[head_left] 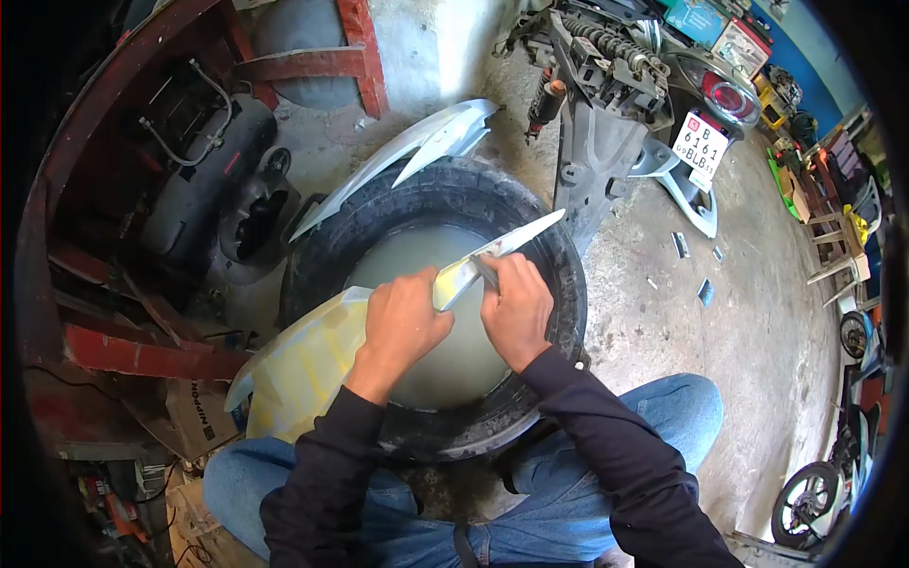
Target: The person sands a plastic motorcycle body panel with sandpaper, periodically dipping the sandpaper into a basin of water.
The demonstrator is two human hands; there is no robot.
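A long yellow and white panel lies slanted across a black round tub that holds cloudy water. Its narrow white tip points to the upper right, and its wide end rests by my left knee. My left hand is closed around the panel's middle. With its fingers pinched, my right hand presses a small grey piece, perhaps sandpaper, against the narrow part. A second, whitish panel leans on the tub's far rim.
Red framing and a dark tank stand at the left. Motorcycle parts with a number plate are beyond the tub. A cardboard box sits near my left knee. Small blue packets lie on the floor.
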